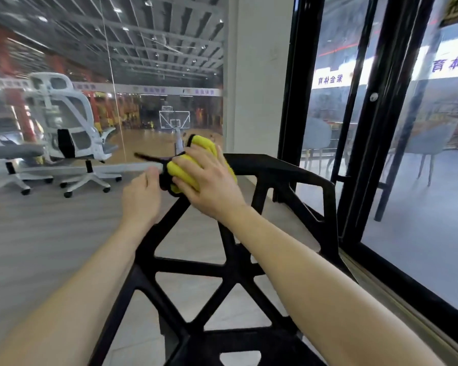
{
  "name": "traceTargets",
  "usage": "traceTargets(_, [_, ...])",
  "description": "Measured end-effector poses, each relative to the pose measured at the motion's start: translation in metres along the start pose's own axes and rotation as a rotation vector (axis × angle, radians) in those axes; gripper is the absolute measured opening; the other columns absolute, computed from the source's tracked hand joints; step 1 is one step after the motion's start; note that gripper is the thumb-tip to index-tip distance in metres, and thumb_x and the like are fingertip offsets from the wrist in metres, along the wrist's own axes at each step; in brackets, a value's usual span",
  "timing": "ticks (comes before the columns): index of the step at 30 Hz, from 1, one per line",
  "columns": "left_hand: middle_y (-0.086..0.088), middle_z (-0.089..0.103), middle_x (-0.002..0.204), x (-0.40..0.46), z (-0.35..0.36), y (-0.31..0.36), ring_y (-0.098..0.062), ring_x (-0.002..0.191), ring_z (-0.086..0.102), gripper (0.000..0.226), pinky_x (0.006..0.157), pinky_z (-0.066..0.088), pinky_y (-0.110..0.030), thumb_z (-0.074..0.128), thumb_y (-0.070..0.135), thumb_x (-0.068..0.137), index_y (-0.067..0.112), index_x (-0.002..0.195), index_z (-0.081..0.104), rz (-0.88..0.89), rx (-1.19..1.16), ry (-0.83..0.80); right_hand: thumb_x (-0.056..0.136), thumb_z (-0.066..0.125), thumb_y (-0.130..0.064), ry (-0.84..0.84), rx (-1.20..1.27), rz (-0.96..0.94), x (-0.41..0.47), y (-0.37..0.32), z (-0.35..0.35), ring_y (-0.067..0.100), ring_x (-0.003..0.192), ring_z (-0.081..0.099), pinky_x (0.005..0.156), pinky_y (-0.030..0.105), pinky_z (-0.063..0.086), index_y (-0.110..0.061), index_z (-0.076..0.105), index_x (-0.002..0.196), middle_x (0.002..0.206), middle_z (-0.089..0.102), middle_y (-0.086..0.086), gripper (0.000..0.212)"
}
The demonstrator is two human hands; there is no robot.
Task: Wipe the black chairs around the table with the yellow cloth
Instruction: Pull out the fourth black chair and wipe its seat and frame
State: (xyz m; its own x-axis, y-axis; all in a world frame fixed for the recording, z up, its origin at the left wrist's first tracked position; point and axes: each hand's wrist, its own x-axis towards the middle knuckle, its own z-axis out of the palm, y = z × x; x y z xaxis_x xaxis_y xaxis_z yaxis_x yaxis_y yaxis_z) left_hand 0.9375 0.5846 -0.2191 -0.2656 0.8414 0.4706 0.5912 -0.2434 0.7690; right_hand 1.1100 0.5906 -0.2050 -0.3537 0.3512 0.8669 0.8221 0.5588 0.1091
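Both forearms reach forward from the bottom edge toward 12 o'clock, over the open frame of a black chair [196, 262]. The right hand [209, 183] lies palm down on the yellow cloth [193, 165], its fingers straight and a little spread, and it presses the cloth against the top bar of the chair. The cloth is bunched at the centre of the view, on the left end of that bar. The left hand [142, 192] is just beside it at 9 o'clock, with fingers curled round the black bar; how tight it grips I cannot tell. At 10 o'clock, well apart, stand white office chairs [69, 133]. At 3 o'clock there is a black-framed glass door [360, 143].
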Motion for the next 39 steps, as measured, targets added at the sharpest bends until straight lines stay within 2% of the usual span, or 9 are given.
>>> traceTargets(3, [-0.016,0.074,0.087,0.003,-0.003,-0.003,-0.044,0.086,0.07,0.062,0.087,0.06,-0.057,0.027,0.053,0.109,0.017,0.075,0.064,0.031,-0.054,0.013,0.106,0.051,-0.056,-0.042,-0.147,-0.022,-0.014,0.024,-0.012,0.021,0.153,0.04,0.125,0.071,0.007,-0.035,0.062,0.143,0.156,0.053,-0.003,0.044])
traceTargets(6, [0.004,0.065,0.07,0.003,-0.001,0.0,-0.033,0.074,0.064,0.055,0.085,0.056,-0.05,0.034,0.038,0.115,0.014,0.081,0.069,0.046,-0.076,-0.008,0.107,0.051,-0.054,0.026,-0.161,0.152,-0.056,0.094,-0.059,0.023,0.152,0.042,0.126,0.07,0.011,-0.031,0.064,0.142,0.157,0.051,-0.001,0.044])
traceTargets(9, [0.005,0.067,0.076,-0.001,0.003,0.003,-0.036,0.079,0.065,0.052,0.082,0.048,-0.047,0.034,0.031,0.116,0.009,0.083,0.067,0.117,-0.007,0.008,0.107,0.055,-0.05,0.032,-0.105,0.289,-0.043,0.074,-0.049,0.03,0.147,0.042,0.13,0.06,0.014,-0.026,0.065,0.136,0.148,0.052,0.007,0.04])
traceTargets(14, [0.006,0.071,0.079,0.008,-0.005,-0.015,-0.034,0.071,0.067,0.054,0.078,0.054,-0.047,0.033,0.039,0.116,0.02,0.072,0.059,0.142,0.022,0.033,0.104,0.063,-0.045,-0.015,-0.041,0.008,-0.007,0.014,0.005,0.031,0.152,0.038,0.127,0.06,0.021,-0.022,0.063,0.143,0.156,0.051,0.01,0.046])
traceTargets(19, [0.002,0.071,0.081,0.002,-0.005,-0.013,-0.016,0.072,0.062,0.053,0.075,0.044,-0.039,0.032,0.04,0.117,0.022,0.077,0.061,0.155,-0.006,0.046,0.093,0.064,0.004,-0.127,-0.019,-0.003,-0.152,0.014,0.005,0.044,0.136,0.047,0.112,0.057,0.044,-0.011,0.067,0.14,0.148,0.053,0.024,0.05])
traceTargets(25, [0.009,0.065,0.075,0.001,-0.008,-0.011,-0.033,0.08,0.061,0.061,0.079,0.044,-0.044,0.03,0.041,0.117,0.007,0.085,0.068,0.163,0.019,0.058,0.1,0.065,-0.014,0.194,-0.074,0.088,-0.02,0.016,-0.025,0.037,0.115,0.057,0.096,0.05,0.049,-0.013,0.07,0.133,0.129,0.062,0.013,0.034])
traceTargets(32, [0.011,0.059,0.066,0.004,-0.005,-0.015,-0.03,0.074,0.06,0.06,0.081,0.045,-0.044,0.028,0.044,0.118,0.016,0.078,0.064,0.131,-0.033,0.024,0.086,0.067,0.001,-0.171,-0.152,-0.042,-0.204,-0.015,0.006,0.037,0.122,0.052,0.089,0.056,0.048,-0.016,0.068,0.135,0.124,0.064,0.008,0.051])
traceTargets(36, [0.01,0.063,0.075,0.002,-0.006,-0.011,-0.011,0.065,0.055,0.049,0.078,0.045,-0.039,0.028,0.044,0.118,0.02,0.092,0.062,0.147,-0.026,0.012,0.086,0.071,-0.001,-0.045,-0.131,0.042,-0.118,-0.016,-0.01,0.034,0.107,0.058,0.081,0.047,0.045,-0.016,0.067,0.134,0.118,0.065,0.005,0.051])
traceTargets(39, [0.009,0.068,0.083,0.003,-0.006,-0.014,-0.016,0.066,0.059,0.045,0.082,0.054,-0.044,0.028,0.049,0.117,0.025,0.092,0.058,0.139,-0.048,-0.001,0.091,0.073,-0.007,0.019,-0.186,0.2,-0.095,-0.009,-0.009,0.036,0.112,0.056,0.081,0.047,0.043,-0.02,0.071,0.121,0.124,0.064,0.009,0.032])
